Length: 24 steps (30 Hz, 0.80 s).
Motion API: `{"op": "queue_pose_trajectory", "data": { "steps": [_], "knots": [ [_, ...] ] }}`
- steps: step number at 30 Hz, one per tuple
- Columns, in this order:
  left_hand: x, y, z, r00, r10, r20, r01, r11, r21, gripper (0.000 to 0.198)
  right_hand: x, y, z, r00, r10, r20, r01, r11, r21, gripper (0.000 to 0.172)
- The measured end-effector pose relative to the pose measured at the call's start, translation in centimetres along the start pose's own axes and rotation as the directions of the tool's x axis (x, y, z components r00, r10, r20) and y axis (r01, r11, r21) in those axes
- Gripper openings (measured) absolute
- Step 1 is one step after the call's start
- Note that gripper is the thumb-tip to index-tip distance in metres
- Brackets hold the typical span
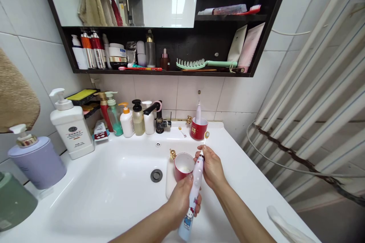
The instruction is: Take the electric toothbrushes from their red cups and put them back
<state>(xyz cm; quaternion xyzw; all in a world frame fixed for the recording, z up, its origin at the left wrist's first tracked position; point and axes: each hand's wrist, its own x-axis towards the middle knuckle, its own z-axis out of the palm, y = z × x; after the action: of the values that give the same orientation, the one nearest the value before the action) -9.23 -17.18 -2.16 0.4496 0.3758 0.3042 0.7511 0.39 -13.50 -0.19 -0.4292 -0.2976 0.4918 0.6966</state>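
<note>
An electric toothbrush (196, 182) with a pale pink-to-blue handle and a cartoon cat print slants over the right side of the sink. My left hand (181, 199) is wrapped around its handle. Higher up, the fingers of my right hand (213, 166) pinch the neck of the brush head (207, 135), which is fitted at the handle's top and has a round, yellowish end. Just left of the handle, a red cup (179, 174), white inside with a gold-coloured ornament, sits on the white soap-dish-like ledge (170, 184) in the basin.
Behind my hands, another red cup (196, 131) holds a pale brush-like item (198, 112). A small loose brush head (182, 132) lies beside the black faucet (160, 121). Several pump bottles (138, 119) line the left and back; white cloth (285, 224) lies right. A cabinet (171, 71) hangs above.
</note>
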Motion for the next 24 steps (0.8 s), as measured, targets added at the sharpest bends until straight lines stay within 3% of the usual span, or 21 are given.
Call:
{"op": "queue_pose_trajectory", "data": {
  "steps": [9, 13, 24],
  "knots": [
    [0.41, -0.36, -0.27, 0.997, 0.079, -0.006, -0.079, 0.997, 0.000, 0.048, 0.25, -0.68, -0.31, 0.997, 0.004, 0.078, 0.002, 0.997, -0.072, 0.022],
    [0.38, -0.47, -0.22, 0.997, 0.075, 0.004, -0.075, 0.997, -0.002, 0.048, 0.27, -0.51, -0.32, 0.997, -0.053, 0.048, 0.057, 0.994, -0.092, 0.024],
    [0.22, -0.45, 0.02, 1.000, 0.029, 0.005, -0.029, 0.999, -0.016, 0.048, 0.25, -0.21, -0.20, 0.999, -0.043, -0.022, 0.042, 0.998, -0.056, 0.025]
  ]
}}
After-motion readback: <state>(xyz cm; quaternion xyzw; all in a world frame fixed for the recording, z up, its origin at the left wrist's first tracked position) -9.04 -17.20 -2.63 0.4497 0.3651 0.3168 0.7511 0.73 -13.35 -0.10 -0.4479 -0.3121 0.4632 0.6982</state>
